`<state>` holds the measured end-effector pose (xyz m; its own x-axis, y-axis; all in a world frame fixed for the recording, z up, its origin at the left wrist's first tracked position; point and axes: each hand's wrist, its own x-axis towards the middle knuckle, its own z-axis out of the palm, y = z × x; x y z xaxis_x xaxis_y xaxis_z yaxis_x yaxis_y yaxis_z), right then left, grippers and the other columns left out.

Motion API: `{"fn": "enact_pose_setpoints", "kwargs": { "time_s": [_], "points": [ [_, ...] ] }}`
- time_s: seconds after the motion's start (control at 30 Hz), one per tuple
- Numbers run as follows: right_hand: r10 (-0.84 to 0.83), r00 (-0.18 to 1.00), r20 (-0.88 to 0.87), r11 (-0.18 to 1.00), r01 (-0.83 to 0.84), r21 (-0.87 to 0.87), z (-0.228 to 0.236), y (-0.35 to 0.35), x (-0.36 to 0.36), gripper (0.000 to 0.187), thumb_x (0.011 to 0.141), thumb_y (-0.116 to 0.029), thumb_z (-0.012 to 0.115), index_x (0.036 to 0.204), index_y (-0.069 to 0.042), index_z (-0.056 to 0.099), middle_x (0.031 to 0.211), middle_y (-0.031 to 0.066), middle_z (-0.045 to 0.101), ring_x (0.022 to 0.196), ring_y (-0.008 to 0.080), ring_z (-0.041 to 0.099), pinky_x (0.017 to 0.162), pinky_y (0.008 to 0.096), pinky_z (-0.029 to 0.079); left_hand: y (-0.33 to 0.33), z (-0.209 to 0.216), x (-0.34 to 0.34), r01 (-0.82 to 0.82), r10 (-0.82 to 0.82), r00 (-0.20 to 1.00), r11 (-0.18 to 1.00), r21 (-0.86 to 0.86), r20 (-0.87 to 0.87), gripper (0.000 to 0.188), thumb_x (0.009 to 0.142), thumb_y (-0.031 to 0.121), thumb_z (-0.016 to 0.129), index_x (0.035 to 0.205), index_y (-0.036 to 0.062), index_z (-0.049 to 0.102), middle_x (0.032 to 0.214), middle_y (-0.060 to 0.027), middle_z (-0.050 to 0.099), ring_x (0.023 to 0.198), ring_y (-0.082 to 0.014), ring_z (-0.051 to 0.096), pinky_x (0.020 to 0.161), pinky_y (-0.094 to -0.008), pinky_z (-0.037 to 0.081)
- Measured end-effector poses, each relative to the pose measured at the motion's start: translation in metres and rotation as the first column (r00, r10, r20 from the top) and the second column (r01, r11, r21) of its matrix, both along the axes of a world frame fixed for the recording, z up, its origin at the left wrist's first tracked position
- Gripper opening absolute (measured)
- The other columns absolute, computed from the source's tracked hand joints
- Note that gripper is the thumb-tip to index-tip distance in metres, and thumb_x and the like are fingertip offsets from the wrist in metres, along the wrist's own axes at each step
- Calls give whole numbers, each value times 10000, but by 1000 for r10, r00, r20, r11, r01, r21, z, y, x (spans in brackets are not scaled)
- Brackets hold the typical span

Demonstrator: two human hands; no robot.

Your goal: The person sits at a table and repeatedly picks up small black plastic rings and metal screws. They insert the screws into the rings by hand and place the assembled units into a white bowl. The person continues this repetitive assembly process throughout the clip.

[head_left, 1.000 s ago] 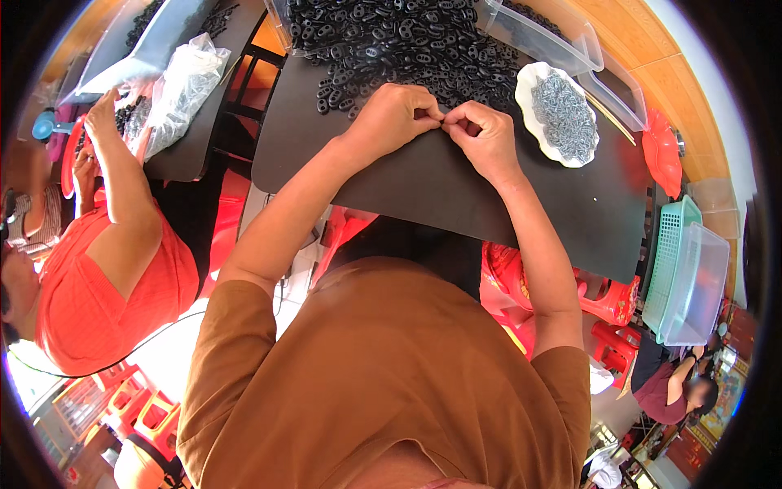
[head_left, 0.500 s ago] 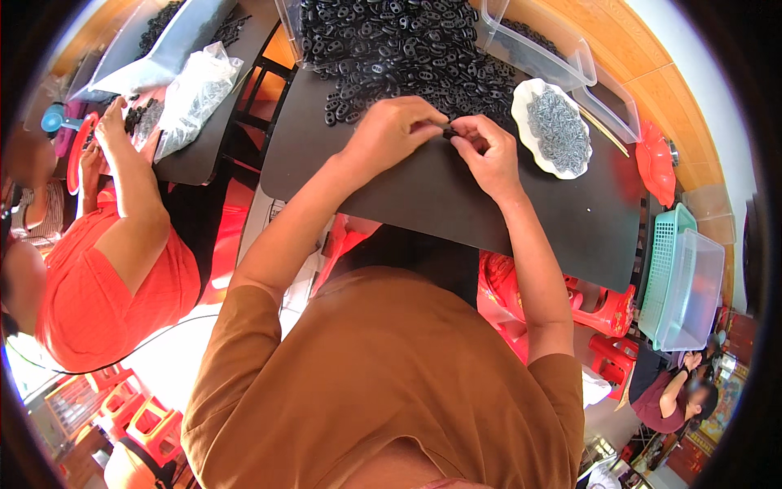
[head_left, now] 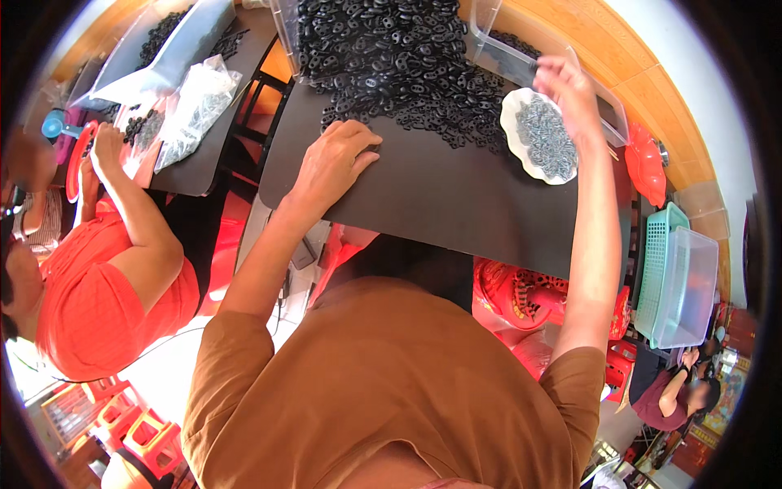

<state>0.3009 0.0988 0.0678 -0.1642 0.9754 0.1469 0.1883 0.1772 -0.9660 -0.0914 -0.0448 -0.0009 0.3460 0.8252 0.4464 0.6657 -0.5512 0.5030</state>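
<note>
- The person in the brown shirt sits at a dark bench and looks down at it.
- The left hand lies on the bench at about 11 o'clock from the person's chest. Its fingers are bent and close together, and the tips touch the near edge of the pile of small black parts. It is too hard to tell if it holds one of them.
- The pile of black parts is big. It sits at 12 o'clock on the bench, and part of it spills out of a clear bin at the top.
- The right hand is up at about 1 o'clock. It is over the far edge of the white dish and in front of a clear plastic box. Its fingers are curled in tight. What it holds, if anything, cannot be seen.
- The white dish is full of small silver metal bits. It sits on the bench just to the right of the black pile.
- The two hands are well apart.
- At 3 o'clock, off the bench, stands a green basket with a clear tub just beside it.
- At 9 o'clock sits another person in a red shirt at another dark bench. Near that person's hands lies a clear bag of silver bits.
</note>
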Motion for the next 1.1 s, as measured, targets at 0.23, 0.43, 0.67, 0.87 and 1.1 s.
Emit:
{"fn": "enact_pose_setpoints", "kwargs": {
  "time_s": [0.23, 0.43, 0.67, 0.87, 1.1],
  "points": [
    [-300, 953, -46, 907, 300, 295, 17, 45, 6, 426, 878, -133, 721, 1261, -2, 589, 1164, 103, 659, 982, 117, 623, 836, 241, 498, 7, -3, 13, 30, -30, 999, 1000, 2, -14, 162, 795, 68, 723, 956, 67, 712, 978, -62, 645, 938, -278, 616, 818, -385, 521],
    [-258, 823, 507, 965, 192, 180, -26, -16, 17, 217, 831, -113, 705, 1041, -60, 707, 971, 69, 713, 905, 116, 660, 795, 274, 513, 9, -5, 15, 114, -109, 987, 993, -30, 114, 151, 795, -2, 693, 937, 49, 700, 980, -88, 643, 945, -297, 620, 813, -389, 519],
    [-273, 519, 810, 948, 4, 318, -48, -65, -12, 117, 806, -99, 701, 921, -75, 710, 894, 96, 683, 848, 310, 667, 752, 406, 519, 14, -6, 35, 234, -213, 957, 968, -91, 198, 182, 816, -49, 667, 980, 26, 690, 968, -89, 647, 813, -252, 650, 714, -334, 525],
    [-243, 538, 807, 950, -34, 309, -50, -65, -7, 70, 804, -36, 689, 868, -20, 669, 842, 112, 657, 777, 286, 660, 690, 391, 494, 29, 1, 60, 401, -120, 843, 791, -462, 525, 191, 846, -22, 688, 1034, 11, 688, 985, -37, 666, 872, -128, 655, 777, -261, 527],
    [-242, 444, 863, 955, -50, 293, -48, -69, -8, 31, 813, -50, 675, 836, -64, 661, 877, 103, 645, 898, 347, 642, 751, 456, 497, 57, -11, 77, 621, 83, 583, 596, -509, 808, 268, 860, -5, 707, 1120, 21, 648, 957, -22, 662, 899, -113, 660, 834, -245, 537]
  ]
}}
